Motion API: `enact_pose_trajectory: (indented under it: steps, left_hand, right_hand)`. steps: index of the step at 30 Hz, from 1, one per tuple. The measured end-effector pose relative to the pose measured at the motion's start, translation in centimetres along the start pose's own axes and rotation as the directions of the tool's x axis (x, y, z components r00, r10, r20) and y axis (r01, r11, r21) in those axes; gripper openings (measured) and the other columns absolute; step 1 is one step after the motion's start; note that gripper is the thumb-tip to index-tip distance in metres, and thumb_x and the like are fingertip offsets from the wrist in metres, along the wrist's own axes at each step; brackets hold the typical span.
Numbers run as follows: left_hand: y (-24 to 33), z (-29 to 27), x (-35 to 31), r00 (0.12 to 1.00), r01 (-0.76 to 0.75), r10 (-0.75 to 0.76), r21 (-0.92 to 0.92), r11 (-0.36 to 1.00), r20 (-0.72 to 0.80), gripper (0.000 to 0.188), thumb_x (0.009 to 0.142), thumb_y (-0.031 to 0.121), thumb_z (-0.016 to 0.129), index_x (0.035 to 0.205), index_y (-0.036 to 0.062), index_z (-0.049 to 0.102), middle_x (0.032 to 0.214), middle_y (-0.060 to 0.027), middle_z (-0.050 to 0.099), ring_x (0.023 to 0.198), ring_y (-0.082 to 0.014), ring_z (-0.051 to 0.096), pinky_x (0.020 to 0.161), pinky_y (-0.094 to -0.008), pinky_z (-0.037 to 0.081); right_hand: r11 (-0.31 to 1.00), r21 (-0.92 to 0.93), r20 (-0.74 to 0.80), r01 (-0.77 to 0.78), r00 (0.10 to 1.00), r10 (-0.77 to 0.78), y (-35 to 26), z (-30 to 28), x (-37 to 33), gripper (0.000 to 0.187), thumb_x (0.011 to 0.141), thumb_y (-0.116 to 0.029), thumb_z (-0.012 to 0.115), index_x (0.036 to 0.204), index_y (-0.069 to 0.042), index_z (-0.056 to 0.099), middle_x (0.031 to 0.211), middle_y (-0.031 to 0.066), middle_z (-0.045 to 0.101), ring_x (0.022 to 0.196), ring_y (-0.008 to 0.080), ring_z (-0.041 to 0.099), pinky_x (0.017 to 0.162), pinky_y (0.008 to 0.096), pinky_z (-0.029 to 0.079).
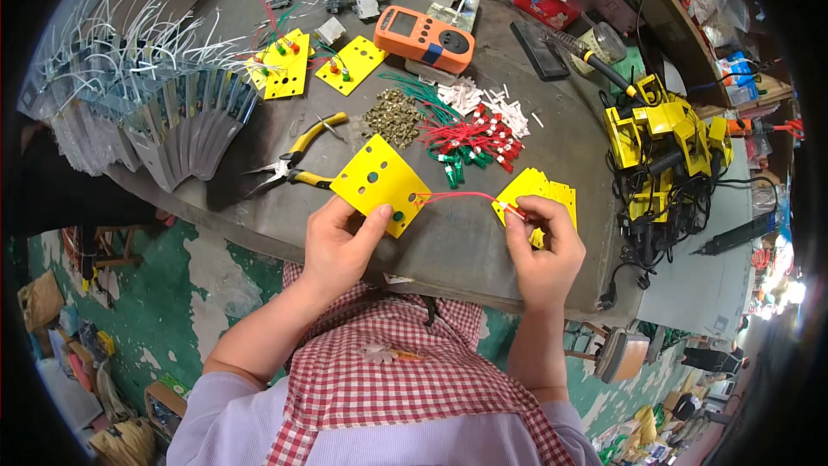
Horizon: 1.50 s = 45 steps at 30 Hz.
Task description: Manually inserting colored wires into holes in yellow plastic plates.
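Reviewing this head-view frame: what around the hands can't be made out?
- Left hand: its thumb covers part of the yellow plate.
- Right hand: fingers hide most of the small red part on the red wire.
- Stack of yellow plates: count unreadable, partly behind the right hand.

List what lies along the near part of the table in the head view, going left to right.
Fanned stack of grey cards → yellow-handled pliers → yellow plate with holes held by the left hand → red wire → right hand pinching the wire's end → pile of yellow parts with black cables.
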<state>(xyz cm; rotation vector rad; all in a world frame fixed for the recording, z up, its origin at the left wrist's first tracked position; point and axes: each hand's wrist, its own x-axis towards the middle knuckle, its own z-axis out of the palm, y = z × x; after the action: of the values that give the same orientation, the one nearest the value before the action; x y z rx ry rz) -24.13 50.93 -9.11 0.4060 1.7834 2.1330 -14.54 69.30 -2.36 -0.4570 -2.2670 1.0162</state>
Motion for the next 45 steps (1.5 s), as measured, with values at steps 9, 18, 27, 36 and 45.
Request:
enact_pose_trajectory:
  steps: [9, 18, 27, 36, 45]
  left_hand:
    - [1.2, -0.2, 0.1, 0.969, 0.241, -0.232, -0.119, 0.963, 0.085, 0.021, 0.087, 0.012, 0.058, 0.102, -0.002, 0.059, 0.091, -0.0056, 0.064, 0.076, -0.0094, 0.059, 0.067, -0.0232, 0.048]
    - [1.1, -0.8, 0.3, 0.926, 0.368, -0.335, -0.218, 0.904, 0.173, 0.022, 0.087, 0.014, 0.058, 0.103, -0.0008, 0.058, 0.091, -0.0047, 0.064, 0.074, -0.0096, 0.059, 0.067, -0.0236, 0.048]
    - [1.9, 0.7, -1.0, 0.984, -0.043, 0.031, 0.067, 0.997, 0.176, 0.021, 0.086, 0.014, 0.058, 0.101, 0.0003, 0.061, 0.092, -0.009, 0.065, 0.083, -0.0166, 0.061, 0.073, -0.0285, 0.047]
    - [2.7, 0.0, -0.9, 0.929, -0.102, 0.044, 0.14, 0.985, 0.367, 0.023, 0.08, 0.014, 0.063, 0.1, 0.0025, 0.062, 0.102, -0.0126, 0.063, 0.094, -0.026, 0.061, 0.083, -0.0341, 0.046]
    - [2.5, 0.4, -1.7, 0.921, -0.299, 0.167, 0.363, 0.882, 0.352, 0.022, 0.077, 0.011, 0.065, 0.097, 0.0037, 0.061, 0.094, -0.0114, 0.062, 0.083, -0.0283, 0.061, 0.072, -0.0348, 0.048]
  right_hand:
    - [0.99, -0.062, -0.018, 0.128, 0.991, -0.129, -0.6, 0.0, 0.7, 0.016, 0.069, 0.003, 0.069, 0.082, -0.001, 0.059, 0.072, 0.0047, 0.059, 0.057, 0.0101, 0.048, 0.053, 0.0218, 0.041]
    - [0.927, -0.085, 0.156, 0.366, 0.923, -0.351, -1.3, -0.5, 1.5, 0.02, 0.064, 0.002, 0.071, 0.081, -0.003, 0.062, 0.073, 0.0071, 0.06, 0.062, 0.0201, 0.055, 0.056, 0.0285, 0.045]
    - [0.95, 0.083, 0.242, 0.301, 0.919, -0.312, -0.7, 3.1, -0.3, 0.023, 0.062, -0.005, 0.077, 0.073, -0.004, 0.056, 0.068, 0.0083, 0.058, 0.061, 0.023, 0.054, 0.053, 0.0315, 0.044]
    - [0.951, 0.291, 0.261, -0.102, 0.965, 0.024, -0.4, 3.0, -0.4, 0.032, 0.063, -0.017, 0.079, 0.077, -0.005, 0.053, 0.07, 0.0041, 0.054, 0.061, 0.0147, 0.048, 0.056, 0.0259, 0.04]
    - [0.963, 0.25, 0.453, -0.102, 0.891, -0.023, 0.2, 2.4, -1.9, 0.022, 0.069, -0.004, 0.072, 0.081, -0.002, 0.054, 0.076, 0.0075, 0.058, 0.069, 0.0165, 0.057, 0.063, 0.0276, 0.045]
